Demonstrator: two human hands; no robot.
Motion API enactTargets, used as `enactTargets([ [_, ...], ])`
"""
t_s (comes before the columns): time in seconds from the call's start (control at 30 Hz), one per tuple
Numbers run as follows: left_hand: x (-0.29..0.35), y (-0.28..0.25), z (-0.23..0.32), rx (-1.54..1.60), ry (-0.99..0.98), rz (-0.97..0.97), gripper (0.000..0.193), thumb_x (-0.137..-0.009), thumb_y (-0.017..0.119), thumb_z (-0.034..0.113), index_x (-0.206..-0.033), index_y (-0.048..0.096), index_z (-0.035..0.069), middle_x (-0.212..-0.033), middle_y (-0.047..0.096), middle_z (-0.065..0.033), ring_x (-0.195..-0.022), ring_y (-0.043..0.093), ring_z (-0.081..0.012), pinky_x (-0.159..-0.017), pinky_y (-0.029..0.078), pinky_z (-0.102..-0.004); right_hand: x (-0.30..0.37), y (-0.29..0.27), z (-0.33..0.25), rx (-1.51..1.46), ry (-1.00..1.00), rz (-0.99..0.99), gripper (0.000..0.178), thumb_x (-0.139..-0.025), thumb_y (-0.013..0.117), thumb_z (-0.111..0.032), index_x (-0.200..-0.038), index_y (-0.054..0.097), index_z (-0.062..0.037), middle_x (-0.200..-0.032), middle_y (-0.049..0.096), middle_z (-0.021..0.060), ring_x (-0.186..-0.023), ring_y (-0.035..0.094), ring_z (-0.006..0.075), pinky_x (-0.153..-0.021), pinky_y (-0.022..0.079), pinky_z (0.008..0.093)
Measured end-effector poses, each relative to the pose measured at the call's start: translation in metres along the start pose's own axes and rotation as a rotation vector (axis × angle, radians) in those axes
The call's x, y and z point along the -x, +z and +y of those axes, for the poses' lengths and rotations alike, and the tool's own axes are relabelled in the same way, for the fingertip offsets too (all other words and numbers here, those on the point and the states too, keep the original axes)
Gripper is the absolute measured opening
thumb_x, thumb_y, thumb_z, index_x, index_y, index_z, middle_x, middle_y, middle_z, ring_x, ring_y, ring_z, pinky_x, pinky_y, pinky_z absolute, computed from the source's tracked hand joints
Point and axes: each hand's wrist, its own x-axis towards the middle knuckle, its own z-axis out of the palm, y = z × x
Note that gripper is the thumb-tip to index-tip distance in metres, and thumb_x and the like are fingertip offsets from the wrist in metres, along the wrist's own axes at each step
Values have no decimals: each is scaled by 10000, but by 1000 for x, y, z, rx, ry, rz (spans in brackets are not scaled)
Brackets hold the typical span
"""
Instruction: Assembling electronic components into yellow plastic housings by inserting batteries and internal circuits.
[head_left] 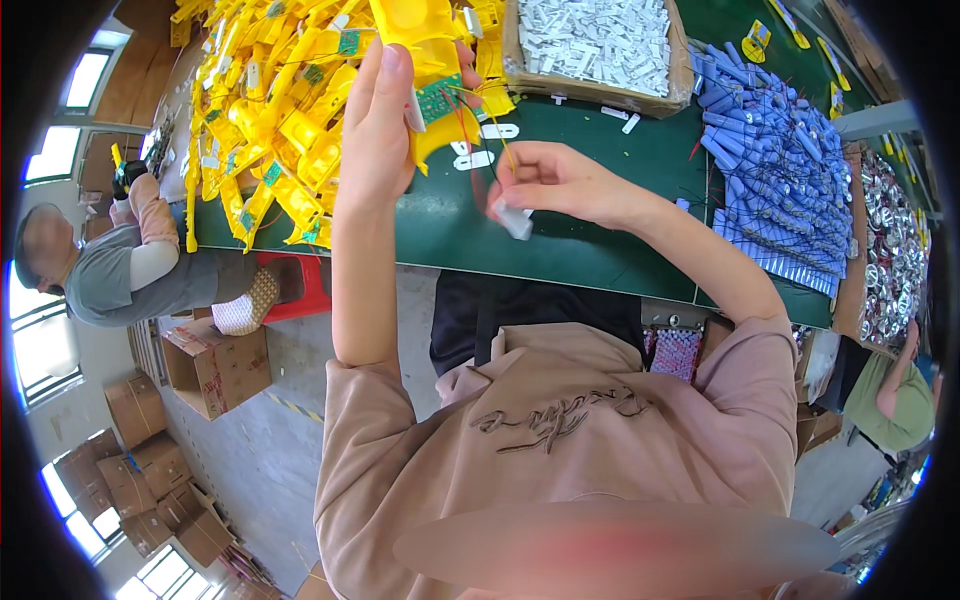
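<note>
My left hand [378, 135] is wrapped round a yellow plastic housing [415, 22], held up over the table. A small green circuit board [438, 100] sits on that housing, and thin red, black and yellow wires run from it toward my right hand [555, 185]. The fingers of my right hand are pinched together on a small white plastic piece [516, 221], just above the table's near edge. Whether the wire ends are fixed to this piece cannot be made out. Between and beyond my hands, a few flat white parts [476, 160] lie on the green table [440, 225].
A heap of yellow housings [270, 140] with boards covers the left. A cardboard box of white parts [600, 45] stands behind. Blue wired cylinders [770, 170] are piled right, beside a box of shiny metal parts [890, 250]. One person [120, 260] sits left; another [890, 395] is right.
</note>
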Motion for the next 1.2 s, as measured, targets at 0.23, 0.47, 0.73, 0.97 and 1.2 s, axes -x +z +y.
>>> enactTargets([
  [0.23, 1, -21, 2, -360, 178, 123, 343, -993, 341, 298, -1136, 488, 23, -911, 615, -75, -793, 574, -136, -708, 479, -300, 41, 22, -61, 7, -212, 354, 378, -885, 566, -153, -1230, 438, -64, -729, 612, 82, -482, 509, 84, -427, 388, 189],
  [0.47, -29, -10, -52, 113, -251, -45, 453, -961, 273, 354, -1101, 546, 21, -879, 630, -74, -744, 606, -176, -683, 503, -322, 17, -18, -77, -179, -577, 364, 349, -918, 487, -234, -1170, 519, 5, -1135, 596, 184, -814, 645, 168, -818, 494, 297],
  [0.73, -39, 26, -102, -131, -225, -290, 425, -964, 314, 370, -1129, 526, 41, -970, 616, -79, -788, 576, -148, -698, 470, -285, 18, -62, -33, -16, -369, 709, 316, -958, 465, -308, -787, 550, -57, -546, 399, -58, -498, 338, 40, -474, 272, 195],
  [0.97, -44, 38, -127, -238, -190, -375, 389, -976, 352, 317, -1144, 525, 12, -950, 585, -41, -806, 525, -109, -715, 439, -260, 36, -90, -18, -198, -372, 781, 315, -968, 436, -296, -779, 518, -58, -541, 344, -71, -485, 288, 36, -462, 247, 204],
  [1.2, -26, 32, -132, -286, -192, -419, 367, -976, 358, 286, -1138, 515, -3, -942, 572, -61, -806, 529, -120, -714, 449, -261, 35, -83, -7, 843, -396, 1478, 260, -925, 517, -315, -882, 550, -60, -596, 495, 23, -524, 476, 117, -484, 360, 259],
])
